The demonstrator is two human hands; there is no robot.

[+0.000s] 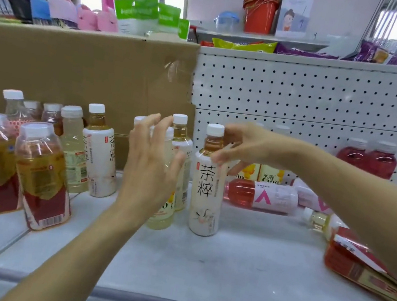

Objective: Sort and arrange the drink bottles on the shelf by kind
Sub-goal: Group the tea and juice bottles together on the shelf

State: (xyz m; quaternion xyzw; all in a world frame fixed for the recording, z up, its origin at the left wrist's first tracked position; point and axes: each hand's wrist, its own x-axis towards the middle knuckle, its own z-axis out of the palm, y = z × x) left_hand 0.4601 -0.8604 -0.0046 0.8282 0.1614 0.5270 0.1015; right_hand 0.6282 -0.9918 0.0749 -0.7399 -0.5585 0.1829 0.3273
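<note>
Left hand (151,158) hovers spread, gripping nothing, above the shelf (240,259) middle; right hand (242,144) pinches the upright white tea bottle (205,198) at its neck.

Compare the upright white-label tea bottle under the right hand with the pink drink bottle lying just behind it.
The white-label tea bottle stands upright; the pink drink bottle lies on its side. The tea bottle shows amber liquid at its neck, the pink bottle red-pink liquid. The right hand grips the tea bottle's neck; nothing touches the pink bottle. Both sit on the white shelf.
</note>
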